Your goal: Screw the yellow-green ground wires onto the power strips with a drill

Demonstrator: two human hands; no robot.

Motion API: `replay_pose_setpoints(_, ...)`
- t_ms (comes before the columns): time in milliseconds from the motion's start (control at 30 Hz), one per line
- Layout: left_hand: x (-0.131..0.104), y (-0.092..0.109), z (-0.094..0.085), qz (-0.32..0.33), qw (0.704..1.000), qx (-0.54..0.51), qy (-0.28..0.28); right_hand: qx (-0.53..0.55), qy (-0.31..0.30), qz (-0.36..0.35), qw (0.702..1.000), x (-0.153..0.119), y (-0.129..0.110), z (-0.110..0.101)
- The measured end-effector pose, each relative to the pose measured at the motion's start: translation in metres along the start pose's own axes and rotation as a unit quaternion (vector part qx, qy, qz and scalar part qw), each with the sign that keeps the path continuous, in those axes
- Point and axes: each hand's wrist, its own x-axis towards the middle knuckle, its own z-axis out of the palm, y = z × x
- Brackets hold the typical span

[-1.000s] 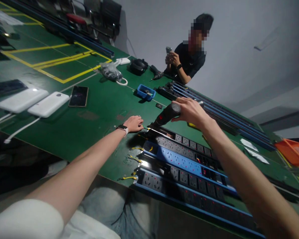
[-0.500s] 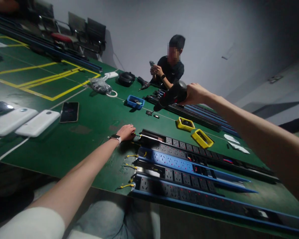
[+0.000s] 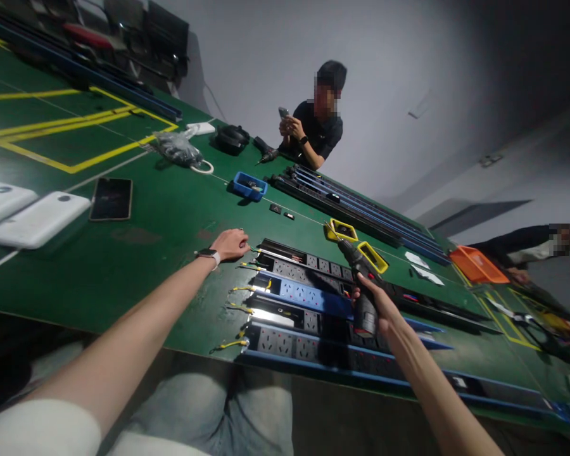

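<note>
My left hand (image 3: 232, 244), with a watch on its wrist, rests at the left end of the farthest black power strip (image 3: 316, 261). Its fingers are curled closed on a short yellow-green wire (image 3: 255, 249) that comes out of that strip; the fingertips are partly hidden. In my right hand (image 3: 377, 301) is a black cordless drill (image 3: 365, 285), held by its grip above the strips, its bit toward the yellow bins. Nearer me lie a blue power strip (image 3: 308, 296) and more black ones, with yellow wires (image 3: 242, 289) sticking out at their left ends.
Beyond the strips are two yellow bins (image 3: 374, 258), a blue bin (image 3: 249, 187) and more long strips (image 3: 342, 206). At left lie a phone (image 3: 111, 199) and a white power bank (image 3: 40, 218). A co-worker (image 3: 313, 126) sits opposite; another person's arm reaches near an orange bin (image 3: 479, 265).
My right hand has brought the drill down and toward me, from high over the far side to above the strips. My left hand stays by the strip end. The view has shifted right.
</note>
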Motion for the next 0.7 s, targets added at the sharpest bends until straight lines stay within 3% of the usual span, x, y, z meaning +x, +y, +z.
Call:
replay_pose_setpoints(133, 0.000, -0.009, -0.005, -0.130, 0.990, 0.002, 0.050, 0.074, 0.001, 0.063, 0.995, 0.002, 0.031, -0.014)
replay_pose_setpoints(233, 0.001, -0.012, -0.006, -0.179, 0.982, 0.002, 0.063, 0.082, 0.002, 0.094, 0.992, 0.004, 0.046, -0.019)
replay_pose_setpoints(500, 0.000, -0.007, -0.001, -0.140, 0.989, 0.022, 0.030, 0.022, -0.013, 0.090, 0.996, 0.010, 0.065, -0.006)
replay_pose_setpoints(700, 0.001, -0.004, 0.004, -0.085, 0.995, 0.049, 0.008, -0.187, 0.018, 0.025, 0.982, 0.000, 0.060, -0.018)
